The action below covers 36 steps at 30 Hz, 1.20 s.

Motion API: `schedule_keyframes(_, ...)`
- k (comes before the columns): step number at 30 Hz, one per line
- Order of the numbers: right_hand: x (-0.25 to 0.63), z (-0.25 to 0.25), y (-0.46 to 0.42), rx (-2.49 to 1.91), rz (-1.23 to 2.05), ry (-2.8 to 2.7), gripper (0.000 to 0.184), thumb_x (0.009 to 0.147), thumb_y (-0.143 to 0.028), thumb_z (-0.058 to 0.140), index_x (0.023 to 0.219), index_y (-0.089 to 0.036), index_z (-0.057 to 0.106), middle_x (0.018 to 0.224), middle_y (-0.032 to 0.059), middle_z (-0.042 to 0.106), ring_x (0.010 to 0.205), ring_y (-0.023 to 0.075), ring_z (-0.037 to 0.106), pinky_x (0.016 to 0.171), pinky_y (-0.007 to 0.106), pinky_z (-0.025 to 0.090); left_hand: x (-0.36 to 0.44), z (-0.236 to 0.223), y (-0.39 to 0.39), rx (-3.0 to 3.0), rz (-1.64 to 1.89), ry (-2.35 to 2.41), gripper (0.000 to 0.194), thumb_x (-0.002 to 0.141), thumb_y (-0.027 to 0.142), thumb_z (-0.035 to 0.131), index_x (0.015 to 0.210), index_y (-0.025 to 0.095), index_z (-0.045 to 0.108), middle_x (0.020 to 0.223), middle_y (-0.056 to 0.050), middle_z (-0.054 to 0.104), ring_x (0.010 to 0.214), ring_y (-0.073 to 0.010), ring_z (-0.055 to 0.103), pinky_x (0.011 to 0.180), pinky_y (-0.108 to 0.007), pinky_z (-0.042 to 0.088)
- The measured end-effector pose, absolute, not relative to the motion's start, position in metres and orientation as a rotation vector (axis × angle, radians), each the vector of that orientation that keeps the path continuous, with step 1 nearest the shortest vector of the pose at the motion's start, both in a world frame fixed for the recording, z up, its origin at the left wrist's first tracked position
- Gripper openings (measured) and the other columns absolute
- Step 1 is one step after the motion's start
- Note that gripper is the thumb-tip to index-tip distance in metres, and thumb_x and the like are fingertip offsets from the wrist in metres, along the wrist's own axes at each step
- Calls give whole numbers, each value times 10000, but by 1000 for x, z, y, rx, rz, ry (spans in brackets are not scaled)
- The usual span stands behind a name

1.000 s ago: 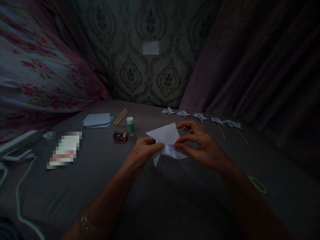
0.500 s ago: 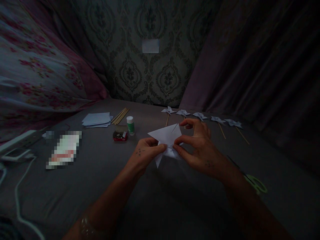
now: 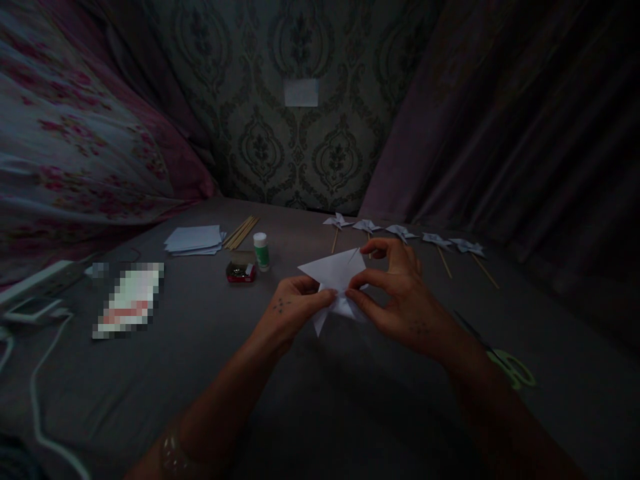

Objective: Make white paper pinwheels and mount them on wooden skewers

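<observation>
A white paper pinwheel (image 3: pixel 334 268), partly folded, is held up between both hands over the grey cloth surface. My left hand (image 3: pixel 295 303) grips its left side, with the thumb pressed on the folded middle and the other fingers behind the paper. My right hand (image 3: pixel 395 287) pinches near the same middle with thumb and a finger, while another finger touches the upper right corner beside a slit. One pointed flap hangs down at lower left. Whether a small pin sits at the centre cannot be made out.
Several finished pinwheels on sticks (image 3: pixel 400 232) lie at the back right. Scissors (image 3: pixel 505 363) with green handles are at right. A paper stack (image 3: pixel 194 240), wooden sticks (image 3: pixel 242 233), a glue stick (image 3: pixel 261 251) and a small red box (image 3: pixel 241 270) stand left. A power strip (image 3: pixel 43 287) lies far left.
Hardly anything differs. The paper and both hands sit a few pixels further right, with the same grip.
</observation>
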State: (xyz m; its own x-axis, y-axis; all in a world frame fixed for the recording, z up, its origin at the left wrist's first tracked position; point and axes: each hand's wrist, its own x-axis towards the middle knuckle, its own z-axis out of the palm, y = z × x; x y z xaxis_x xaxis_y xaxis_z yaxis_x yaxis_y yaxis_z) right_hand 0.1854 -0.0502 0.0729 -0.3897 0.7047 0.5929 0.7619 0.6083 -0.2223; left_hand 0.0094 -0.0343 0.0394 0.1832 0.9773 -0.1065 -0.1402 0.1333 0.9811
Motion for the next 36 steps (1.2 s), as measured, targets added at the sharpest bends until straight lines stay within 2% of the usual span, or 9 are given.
schedule_keyframes(13,180,72,-52,-1191,-114,-2129,66,775,-282,639,763,-233,682,1157,82,488,1109,287,455,899,491,365,10,40,-35,1123,1039,1040,199,578,304,700,569,135,595,539,22,539,482,-83,457,475,-219,304)
schedule_keyframes(36,175,69,-53,-1243,-147,-2099,68,764,-251,638,714,-209,656,1139,84,513,1096,278,466,897,482,352,12,43,-37,1080,1039,1023,144,570,251,690,558,137,602,508,28,542,455,-77,459,457,-208,318)
